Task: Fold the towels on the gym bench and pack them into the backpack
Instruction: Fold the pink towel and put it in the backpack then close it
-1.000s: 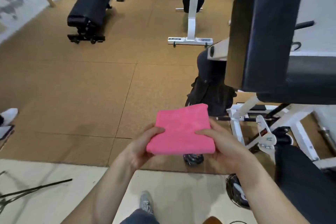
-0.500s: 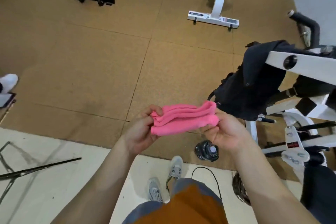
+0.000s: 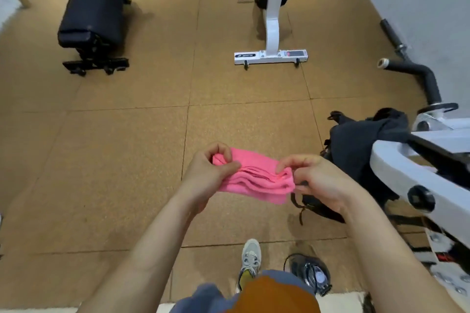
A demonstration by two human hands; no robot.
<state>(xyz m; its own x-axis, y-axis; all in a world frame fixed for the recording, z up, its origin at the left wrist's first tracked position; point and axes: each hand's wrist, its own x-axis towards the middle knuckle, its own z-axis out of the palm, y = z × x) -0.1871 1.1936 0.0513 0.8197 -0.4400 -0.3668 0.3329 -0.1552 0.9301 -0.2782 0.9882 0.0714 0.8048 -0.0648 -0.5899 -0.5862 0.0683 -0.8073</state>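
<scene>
Gym floor [image 3: 127, 160]; left grip [image 3: 211, 173], right grip [image 3: 318, 180] pinch folded pink towel [image 3: 256, 178] ends.

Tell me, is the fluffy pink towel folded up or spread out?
Folded. The fluffy pink towel is a small bundle with several stacked layers showing along its edge, pinched between the left hand and right hand.

My left hand [image 3: 212, 173] at nine o'clock and right hand [image 3: 319, 180] at three o'clock pinch, forearms outstretched and bare.
</scene>
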